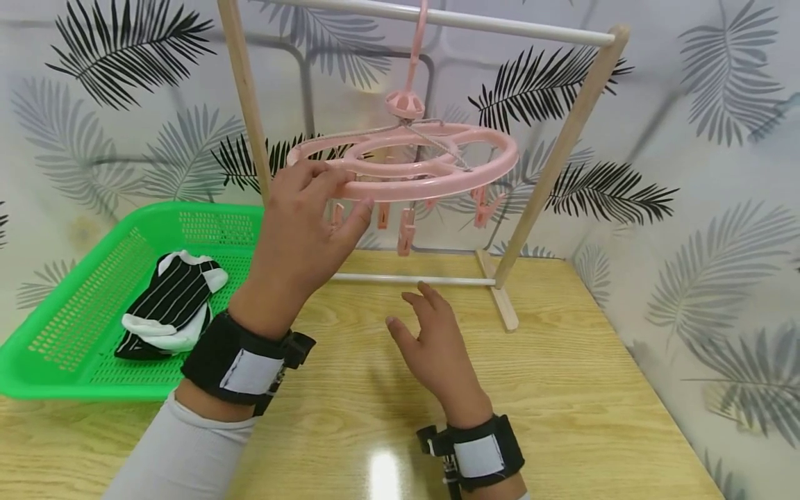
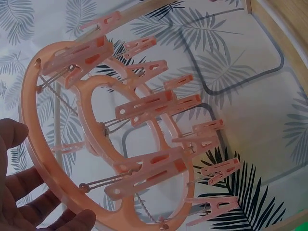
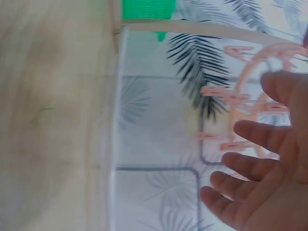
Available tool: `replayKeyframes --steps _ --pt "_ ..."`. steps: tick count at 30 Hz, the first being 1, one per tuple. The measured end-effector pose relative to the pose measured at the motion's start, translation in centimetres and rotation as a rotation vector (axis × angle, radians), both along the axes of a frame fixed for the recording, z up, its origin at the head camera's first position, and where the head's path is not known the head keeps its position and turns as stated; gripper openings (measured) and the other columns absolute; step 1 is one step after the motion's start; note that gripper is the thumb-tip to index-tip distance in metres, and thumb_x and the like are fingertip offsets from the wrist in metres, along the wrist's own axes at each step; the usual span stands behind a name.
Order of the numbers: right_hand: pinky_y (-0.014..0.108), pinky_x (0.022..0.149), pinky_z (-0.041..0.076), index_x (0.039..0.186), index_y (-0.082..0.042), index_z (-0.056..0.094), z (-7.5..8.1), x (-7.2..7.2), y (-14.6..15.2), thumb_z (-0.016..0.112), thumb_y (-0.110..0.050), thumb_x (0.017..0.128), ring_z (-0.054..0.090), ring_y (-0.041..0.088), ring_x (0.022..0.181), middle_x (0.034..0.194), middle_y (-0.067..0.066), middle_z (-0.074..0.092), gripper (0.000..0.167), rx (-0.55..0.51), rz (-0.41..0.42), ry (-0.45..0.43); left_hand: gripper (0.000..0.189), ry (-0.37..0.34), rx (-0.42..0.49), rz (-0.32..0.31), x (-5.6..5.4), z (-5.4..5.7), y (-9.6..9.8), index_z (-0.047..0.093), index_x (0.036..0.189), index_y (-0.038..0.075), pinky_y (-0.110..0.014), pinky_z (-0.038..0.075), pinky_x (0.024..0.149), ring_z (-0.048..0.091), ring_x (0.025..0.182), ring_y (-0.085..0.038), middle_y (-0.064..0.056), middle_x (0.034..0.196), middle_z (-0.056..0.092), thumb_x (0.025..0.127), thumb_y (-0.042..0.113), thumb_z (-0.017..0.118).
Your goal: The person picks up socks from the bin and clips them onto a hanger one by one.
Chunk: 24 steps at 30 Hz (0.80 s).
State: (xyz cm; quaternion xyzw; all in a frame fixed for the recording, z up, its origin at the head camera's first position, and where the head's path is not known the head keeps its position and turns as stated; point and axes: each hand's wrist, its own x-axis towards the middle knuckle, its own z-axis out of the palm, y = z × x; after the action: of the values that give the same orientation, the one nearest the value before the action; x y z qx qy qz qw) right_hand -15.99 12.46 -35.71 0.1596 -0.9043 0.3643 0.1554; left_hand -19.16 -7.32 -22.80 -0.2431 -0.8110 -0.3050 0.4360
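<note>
Left hand (image 1: 303, 229) grips the pink hanger (image 1: 431, 187); right hand (image 1: 439, 347), fingers apart, hovers above the table (image 1: 594, 389).

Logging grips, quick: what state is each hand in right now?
Left hand: holding the pink hanger by its rim.
Right hand: open, holding nothing.

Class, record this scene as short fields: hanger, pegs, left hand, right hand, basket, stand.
Hanger: pink ring hanger, hanging from the stand's top rod
Pegs: pink pegs below the ring; none seen holding clothing
Left hand: left hand holds the hanger's rim
Right hand: right hand above the table, holding nothing
Basket: green basket containing striped black-and-white clothing
Stand: stand with wooden uprights, white rods
</note>
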Motion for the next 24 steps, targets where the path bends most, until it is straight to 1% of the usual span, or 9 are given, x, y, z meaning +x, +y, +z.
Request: replayKeyframes --steps 4,5,7,9,12,14,17,21,24 --pt "0.053 0.097 0.046 0.127 0.0 0.061 1.6 0.2 0.2 0.062 -0.019 0.099 0.051 0.033 0.128 0.138 0.016 0.055 0.034 -0.113 -0.019 0.162 0.032 -0.006 -0.012 0.009 0.1 -0.1 -0.3 0.071 0.11 -0.004 -0.052 0.04 0.097 0.053 0.108 -0.041 -0.021 0.108 0.063 0.09 0.02 0.07" --pt "0.051 0.095 0.048 0.127 -0.001 0.062 2.0 0.3 0.2 0.061 -0.017 0.099 0.054 0.031 0.125 0.135 0.015 0.058 0.033 -0.145 -0.018 0.19 0.032 -0.006 -0.016 0.01 0.1 0.0 -0.4 0.071 0.11 -0.005 -0.052 0.04 0.097 0.053 0.108 -0.041 -0.022 0.109 0.063 0.089 0.02 0.071" --pt "0.047 0.091 0.051 0.128 -0.002 0.061 2.9 0.3 0.3 0.06 -0.016 0.099 0.056 0.027 0.122 0.132 0.012 0.06 0.032 -0.21 -0.012 0.202 0.033 -0.007 -0.025 0.014 0.2 0.0 -0.5 0.071 0.111 -0.005 -0.052 0.04 0.097 0.052 0.109 -0.041 -0.022 0.11 0.062 0.089 0.021 0.072" --pt "0.045 0.09 0.052 0.129 -0.003 0.06 3.8 0.1 0.4 0.059 -0.017 0.099 0.057 0.023 0.12 0.13 0.009 0.061 0.033 -0.272 -0.002 0.17 0.034 -0.005 -0.033 0.017 0.2 0.1 -0.7 0.071 0.111 -0.005 -0.052 0.041 0.098 0.051 0.111 -0.04 -0.022 0.112 0.062 0.088 0.02 0.072" --pt "0.043 0.093 0.05 0.132 -0.005 0.058 5.2 -0.5 0.5 0.057 -0.021 0.1 0.056 0.02 0.12 0.131 0.006 0.06 0.036 -0.345 0.033 0.092 0.034 0.003 -0.045 0.018 0.2 0.1 -0.9 0.071 0.111 -0.005 -0.052 0.041 0.098 0.051 0.112 -0.04 -0.022 0.113 0.061 0.088 0.02 0.073" --pt "0.043 0.095 0.048 0.134 -0.006 0.056 6.0 -1.1 0.5 0.057 -0.023 0.1 0.054 0.018 0.121 0.132 0.005 0.059 0.038 -0.375 0.065 0.049 0.033 0.015 -0.048 0.014 0.2 0.2 -1.0 0.071 0.109 -0.005 -0.052 0.041 0.099 0.051 0.112 -0.041 -0.022 0.113 0.061 0.088 0.019 0.073" --pt "0.045 0.096 0.048 0.136 -0.006 0.053 7.1 -1.9 0.4 0.057 -0.025 0.1 0.054 0.018 0.121 0.132 0.005 0.058 0.041 -0.413 0.121 0.007 0.031 0.037 -0.054 0.002 0.2 0.2 -1.2 0.071 0.106 -0.005 -0.052 0.041 0.098 0.051 0.112 -0.041 -0.021 0.112 0.062 0.087 0.018 0.074" --pt "0.045 0.095 0.047 0.139 -0.009 0.05 8.1 -3.0 0.3 0.059 -0.03 0.1 0.054 0.018 0.118 0.13 0.004 0.056 0.045 -0.447 0.183 -0.049 0.03 0.052 -0.074 -0.007 0.1 0.4 -1.5 0.071 0.106 -0.005 -0.052 0.041 0.099 0.051 0.113 -0.041 -0.021 0.113 0.062 0.086 0.018 0.074" --pt "0.045 0.097 0.046 0.14 -0.008 0.048 8.5 -3.7 0.2 0.059 -0.028 0.1 0.054 0.02 0.115 0.127 0.005 0.055 0.045 -0.505 0.267 -0.098 0.03 0.052 -0.086 -0.008 0.0 0.5 -1.6 0.07 0.107 -0.004 -0.052 0.04 0.101 0.051 0.114 -0.04 -0.021 0.115 0.061 0.087 0.018 0.074"
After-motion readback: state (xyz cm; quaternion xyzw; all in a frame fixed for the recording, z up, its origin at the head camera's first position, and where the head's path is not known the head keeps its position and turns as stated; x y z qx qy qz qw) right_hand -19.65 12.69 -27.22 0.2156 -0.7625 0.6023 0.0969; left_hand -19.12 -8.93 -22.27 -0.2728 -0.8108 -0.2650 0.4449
